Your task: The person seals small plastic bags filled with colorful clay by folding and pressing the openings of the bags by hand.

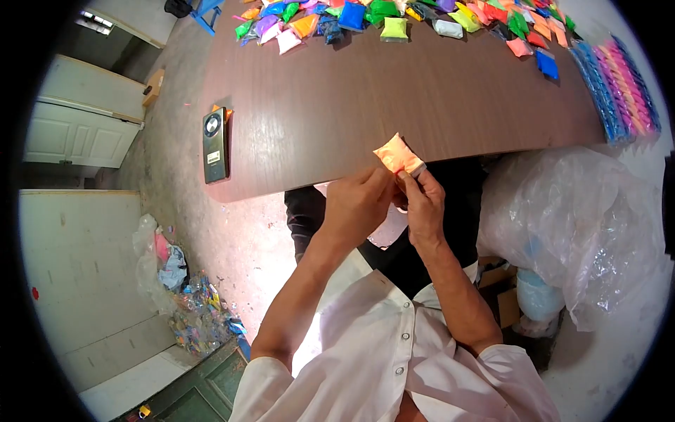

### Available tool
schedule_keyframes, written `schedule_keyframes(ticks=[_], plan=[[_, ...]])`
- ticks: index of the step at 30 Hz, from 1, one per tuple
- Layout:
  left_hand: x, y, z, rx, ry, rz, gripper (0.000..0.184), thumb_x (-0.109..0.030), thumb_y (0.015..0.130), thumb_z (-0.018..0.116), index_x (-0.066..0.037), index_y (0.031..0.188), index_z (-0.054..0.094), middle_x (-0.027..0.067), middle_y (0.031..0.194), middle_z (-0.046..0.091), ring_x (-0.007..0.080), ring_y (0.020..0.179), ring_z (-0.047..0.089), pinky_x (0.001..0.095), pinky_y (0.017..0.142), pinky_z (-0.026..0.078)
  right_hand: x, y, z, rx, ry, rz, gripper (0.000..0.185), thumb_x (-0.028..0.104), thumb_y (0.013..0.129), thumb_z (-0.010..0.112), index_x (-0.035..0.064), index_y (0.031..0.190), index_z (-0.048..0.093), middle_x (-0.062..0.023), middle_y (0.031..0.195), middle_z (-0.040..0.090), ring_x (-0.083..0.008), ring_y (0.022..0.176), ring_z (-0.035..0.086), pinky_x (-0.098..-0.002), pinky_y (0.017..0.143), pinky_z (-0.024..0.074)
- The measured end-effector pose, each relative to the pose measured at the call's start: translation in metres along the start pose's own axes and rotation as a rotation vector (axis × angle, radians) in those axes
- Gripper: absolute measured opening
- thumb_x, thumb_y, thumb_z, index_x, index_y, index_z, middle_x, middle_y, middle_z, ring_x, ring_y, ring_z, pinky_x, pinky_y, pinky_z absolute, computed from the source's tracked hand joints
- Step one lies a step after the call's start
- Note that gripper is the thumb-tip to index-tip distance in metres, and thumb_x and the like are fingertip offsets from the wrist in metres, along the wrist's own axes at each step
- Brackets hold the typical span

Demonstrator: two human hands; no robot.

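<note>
A small, puffy orange packet point(398, 155) is held up just beyond the table's near edge, over my lap. My right hand point(426, 211) pinches its lower edge between thumb and fingers. At the packet's lower left corner, the curled fingers of my left hand point(357, 205) are closed on the edge, their tips partly hidden behind the knuckles. Both hands are close together, almost touching.
Many coloured packets point(394, 28) lie along the far side of the brown table point(316, 105). A phone point(215, 146) rests at its left edge, with long blue and pink bundles point(619, 91) at the right. Clear plastic bags point(562, 218) bulge beside my right arm.
</note>
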State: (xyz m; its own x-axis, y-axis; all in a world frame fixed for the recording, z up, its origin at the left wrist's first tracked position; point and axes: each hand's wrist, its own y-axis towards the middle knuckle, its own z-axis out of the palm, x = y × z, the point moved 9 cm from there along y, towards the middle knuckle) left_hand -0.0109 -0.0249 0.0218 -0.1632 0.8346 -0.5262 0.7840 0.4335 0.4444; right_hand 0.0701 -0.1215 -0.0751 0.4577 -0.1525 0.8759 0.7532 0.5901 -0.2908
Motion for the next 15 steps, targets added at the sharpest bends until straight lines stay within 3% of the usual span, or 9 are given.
schedule_keyframes(ticks=[2,4,7,10,12,15], plan=[[-0.004,0.0,0.002,0.026,0.003,0.045,0.005,-0.002,0.086,0.07,-0.006,0.086,0.068,0.011,0.078,0.069,0.0285,0.061,0.067,0.0357,0.056,0.053,-0.003,0.0,-0.001,0.013,-0.02,-0.003,0.014,0.017,0.099,0.064,0.0051,0.097,0.07,0.0021,0.078,0.064,-0.0051,0.065,0.056,-0.0217,0.059,0.0461],[0.018,0.005,-0.003,-0.012,0.094,-0.136,0.005,-0.003,0.086,0.07,-0.006,0.084,0.067,0.0106,0.077,0.068,0.0285,0.061,0.067,0.0366,0.056,0.053,-0.005,0.001,-0.004,0.022,-0.042,-0.008,0.015,0.018,0.1,0.063,0.006,0.098,0.07,0.0017,0.077,0.064,-0.0056,0.065,0.058,-0.0214,0.059,0.0471],[0.03,0.008,-0.009,-0.063,0.034,-0.166,0.006,-0.004,0.087,0.07,-0.006,0.082,0.067,0.0102,0.077,0.069,0.0293,0.064,0.068,0.0369,0.056,0.053,-0.002,0.002,0.0,0.051,-0.094,-0.014,0.015,0.019,0.1,0.062,0.0061,0.097,0.07,0.0019,0.076,0.063,-0.0057,0.065,0.057,-0.0212,0.06,0.0467],[-0.005,-0.002,0.0,0.004,-0.011,0.013,0.005,-0.005,0.087,0.071,-0.006,0.083,0.068,0.0107,0.08,0.07,0.0306,0.066,0.069,0.0362,0.057,0.054,0.002,-0.002,0.0,0.011,-0.072,0.006,0.014,0.016,0.099,0.062,0.0037,0.095,0.068,0.0003,0.075,0.061,-0.0064,0.065,0.054,-0.0225,0.06,0.0455],[0.0,-0.004,0.002,0.06,0.061,-0.024,0.003,-0.005,0.088,0.07,-0.006,0.085,0.069,0.0114,0.083,0.071,0.031,0.068,0.07,0.0357,0.059,0.055,0.004,-0.003,0.002,0.025,-0.08,-0.005,0.014,0.015,0.099,0.062,0.004,0.095,0.068,0.0003,0.075,0.06,-0.0062,0.066,0.054,-0.0222,0.061,0.0455],[0.038,0.002,-0.013,-0.029,0.123,-0.238,0.005,-0.004,0.085,0.07,-0.009,0.086,0.069,0.0109,0.079,0.068,0.0319,0.067,0.068,0.0394,0.06,0.054,-0.002,0.0,-0.001,0.113,-0.05,0.026,0.013,0.014,0.1,0.061,0.0038,0.097,0.069,0.0009,0.075,0.059,-0.0063,0.065,0.053,-0.0226,0.06,0.0449]])
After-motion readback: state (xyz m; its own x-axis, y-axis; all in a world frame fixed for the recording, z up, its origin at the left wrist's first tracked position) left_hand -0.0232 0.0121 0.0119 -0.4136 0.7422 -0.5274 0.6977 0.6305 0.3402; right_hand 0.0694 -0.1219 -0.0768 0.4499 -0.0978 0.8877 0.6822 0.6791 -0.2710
